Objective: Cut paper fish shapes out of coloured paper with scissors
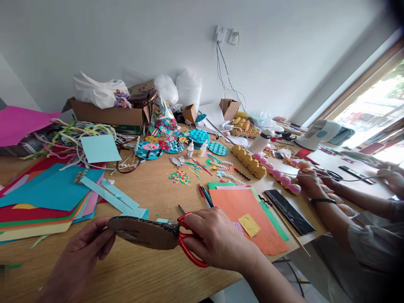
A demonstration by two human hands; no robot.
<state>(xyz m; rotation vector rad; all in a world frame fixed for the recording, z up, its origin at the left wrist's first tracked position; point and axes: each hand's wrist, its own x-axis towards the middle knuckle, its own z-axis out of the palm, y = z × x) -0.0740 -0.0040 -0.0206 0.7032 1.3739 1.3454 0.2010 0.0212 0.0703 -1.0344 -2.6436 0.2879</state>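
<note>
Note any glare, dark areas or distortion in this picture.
Head view: daylight washes out the window; head view: wide-angle distortion stretches the outer edges, and the upper-right corner goes black; head view: the cardboard disc looks dim, while the red scissors stand out clearly.

the one view looks from the person's head, above the near edge of the light-brown wooden table (142, 273), forward and down across its top to the plain pale-grey wall (142, 38) behind. the bare left hand (85, 246) and bare right hand (217, 235) lie close below the lens, the wall well beyond. the bright wood-framed window (386, 99) slants in at far right, and dark blur clips the upper right corner.
</note>
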